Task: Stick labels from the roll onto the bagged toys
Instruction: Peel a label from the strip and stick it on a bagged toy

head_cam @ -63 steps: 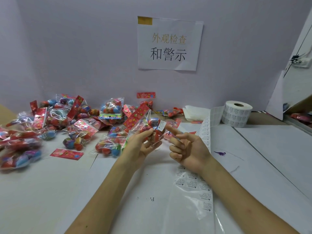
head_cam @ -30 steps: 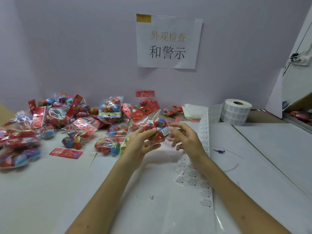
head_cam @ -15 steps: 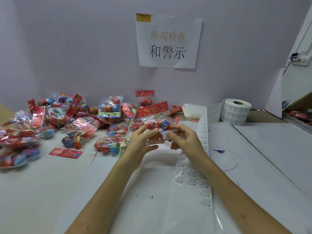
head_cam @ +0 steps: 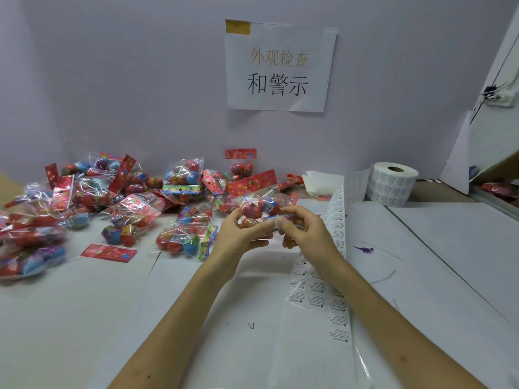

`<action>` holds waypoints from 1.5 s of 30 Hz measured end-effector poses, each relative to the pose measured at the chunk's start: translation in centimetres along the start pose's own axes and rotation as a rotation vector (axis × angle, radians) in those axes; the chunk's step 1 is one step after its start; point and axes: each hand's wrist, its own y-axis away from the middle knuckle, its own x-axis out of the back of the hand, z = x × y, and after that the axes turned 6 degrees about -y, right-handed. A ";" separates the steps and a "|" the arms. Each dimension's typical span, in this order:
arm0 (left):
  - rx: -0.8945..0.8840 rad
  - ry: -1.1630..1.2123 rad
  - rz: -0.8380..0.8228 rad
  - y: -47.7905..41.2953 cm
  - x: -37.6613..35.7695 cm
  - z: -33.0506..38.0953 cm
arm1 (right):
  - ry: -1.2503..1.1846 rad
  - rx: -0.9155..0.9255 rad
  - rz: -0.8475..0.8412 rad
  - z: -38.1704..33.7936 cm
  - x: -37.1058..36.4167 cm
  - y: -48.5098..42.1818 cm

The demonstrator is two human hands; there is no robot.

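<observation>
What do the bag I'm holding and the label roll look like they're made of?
The bag: clear glossy plastic film, judging by its glints, crinkles and the toys showing through. The label roll: matte white paper, probably, wound on a brown core that looks like cardboard.

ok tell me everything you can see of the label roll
The label roll is white paper wound on a brownish cardboard core. It stands on end at the back right of the table, near the wall. Its side shows rows of small printed labels. A strip unwinds from its left side and runs toward the person, passing under the right arm. Printed warning labels remain on part of it, and the near end is bare glossy backing.
</observation>
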 end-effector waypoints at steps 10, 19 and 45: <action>-0.001 0.028 -0.024 -0.1 0.2 0.0 | -0.017 -0.027 0.019 -0.1 -0.1 -0.1; 0.023 0.017 -0.041 -0.1 0.0 -0.1 | -0.009 -0.028 0.039 0.2 -0.2 0.0; 0.022 0.050 -0.080 -0.2 0.2 0.0 | 0.026 0.018 0.033 0.1 -0.2 -0.1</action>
